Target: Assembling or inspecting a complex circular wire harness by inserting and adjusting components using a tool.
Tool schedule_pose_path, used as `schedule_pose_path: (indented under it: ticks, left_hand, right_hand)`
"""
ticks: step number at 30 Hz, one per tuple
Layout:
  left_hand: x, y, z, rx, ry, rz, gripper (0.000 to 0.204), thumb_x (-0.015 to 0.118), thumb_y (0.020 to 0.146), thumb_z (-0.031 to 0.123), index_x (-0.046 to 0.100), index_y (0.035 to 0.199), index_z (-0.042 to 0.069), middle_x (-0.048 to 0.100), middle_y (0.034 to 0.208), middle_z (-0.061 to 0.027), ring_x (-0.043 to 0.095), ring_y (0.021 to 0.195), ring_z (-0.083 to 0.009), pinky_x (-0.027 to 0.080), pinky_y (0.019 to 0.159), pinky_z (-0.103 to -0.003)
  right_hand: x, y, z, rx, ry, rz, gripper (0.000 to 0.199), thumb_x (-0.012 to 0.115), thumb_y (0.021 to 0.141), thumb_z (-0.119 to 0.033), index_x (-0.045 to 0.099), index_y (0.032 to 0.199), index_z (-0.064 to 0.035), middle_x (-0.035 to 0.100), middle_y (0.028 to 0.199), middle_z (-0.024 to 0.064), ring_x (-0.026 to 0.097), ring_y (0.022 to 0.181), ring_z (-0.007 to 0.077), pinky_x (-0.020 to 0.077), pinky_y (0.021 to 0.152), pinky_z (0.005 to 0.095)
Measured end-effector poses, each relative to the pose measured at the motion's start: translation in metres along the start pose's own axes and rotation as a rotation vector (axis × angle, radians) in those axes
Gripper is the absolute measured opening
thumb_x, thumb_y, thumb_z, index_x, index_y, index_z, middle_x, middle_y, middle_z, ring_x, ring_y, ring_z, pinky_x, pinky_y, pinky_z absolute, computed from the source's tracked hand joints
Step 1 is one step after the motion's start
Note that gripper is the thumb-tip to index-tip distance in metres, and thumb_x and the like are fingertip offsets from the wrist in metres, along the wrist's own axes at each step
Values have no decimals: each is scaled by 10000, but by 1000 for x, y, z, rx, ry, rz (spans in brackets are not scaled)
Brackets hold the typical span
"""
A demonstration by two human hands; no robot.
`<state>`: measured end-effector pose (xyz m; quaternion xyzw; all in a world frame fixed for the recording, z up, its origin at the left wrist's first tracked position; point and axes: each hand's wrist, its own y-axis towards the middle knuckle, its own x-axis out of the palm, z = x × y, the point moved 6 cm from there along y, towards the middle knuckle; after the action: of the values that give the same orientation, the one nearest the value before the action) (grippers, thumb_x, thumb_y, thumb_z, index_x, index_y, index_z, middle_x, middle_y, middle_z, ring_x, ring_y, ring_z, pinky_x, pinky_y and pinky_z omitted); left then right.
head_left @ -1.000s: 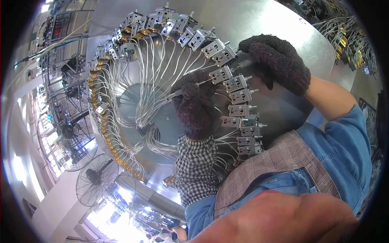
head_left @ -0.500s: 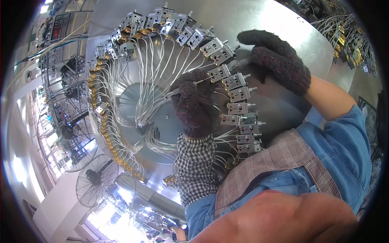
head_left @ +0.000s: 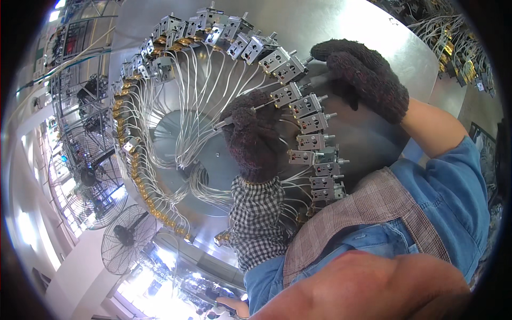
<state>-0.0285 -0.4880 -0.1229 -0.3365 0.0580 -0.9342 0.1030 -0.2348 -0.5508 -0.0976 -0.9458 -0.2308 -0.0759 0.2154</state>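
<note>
A dark knitted glove covers my left hand (head_left: 253, 138), closed around a slim silver rod-shaped tool (head_left: 224, 124). The tool's thin end reaches toward a small metal switch-like block (head_left: 286, 95) in the right part of a ring. My right hand (head_left: 368, 80), gloved too, is stretched out at the ring's outer side. Its forefinger tip lies by the shaft of another metal block (head_left: 290, 70); whether they touch I cannot tell. White wires (head_left: 200, 96) run from the blocks toward the middle of the round metal table (head_left: 341, 26). My left palm hides some wires.
Brass-coloured parts (head_left: 152, 208) line the ring's left side. More wired parts (head_left: 453, 48) are heaped beyond the table at upper right. Large caged fans (head_left: 125, 234) stand at the left. Another person's arm (head_left: 234, 305) shows at the lower edge.
The ring and my left hand appear slightly farther left, along with the background at upper left. Both hands keep nearly the same pose. The other person's arm at the bottom has shifted.
</note>
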Motion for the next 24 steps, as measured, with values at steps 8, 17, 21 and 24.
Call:
schedule_pose_path:
  ticks: [8, 17, 21, 24]
  left_hand:
    - [5, -2, 1, 6, -52, 27, 245, 527, 866, 200, 488, 1055, 50, 576, 1015, -143, 609, 880, -315, 581, 543, -361]
    - [7, -11, 9, 46, 44, 23, 222, 531, 865, 192, 502, 1031, 48, 583, 1007, -143, 618, 857, -296, 580, 562, -350]
    - [7, -14, 7, 14, 26, 18, 222, 538, 858, 196, 508, 1027, 55, 592, 988, -142, 624, 833, -290, 580, 561, -351]
    - [1, -14, 5, 17, 13, 14, 235, 544, 853, 207, 506, 1025, 51, 593, 983, -142, 625, 822, -292, 579, 557, -350]
  right_hand:
    - [-2, 1, 1, -119, -48, 31, 393, 510, 887, -278, 491, 1203, -46, 602, 840, 84, 539, 589, 116, 449, 508, 221]
    - [3, -10, -3, -149, -76, 39, 383, 526, 882, -267, 501, 1206, -66, 612, 871, 93, 554, 658, 126, 472, 561, 251]
    - [7, -8, 7, -87, 117, -37, 384, 496, 892, -244, 473, 1229, -61, 604, 939, 73, 581, 749, 125, 470, 564, 229]
    - [6, -12, 0, -2, -56, 10, 391, 508, 880, -218, 468, 1240, -72, 599, 918, 69, 566, 739, 123, 472, 610, 242]
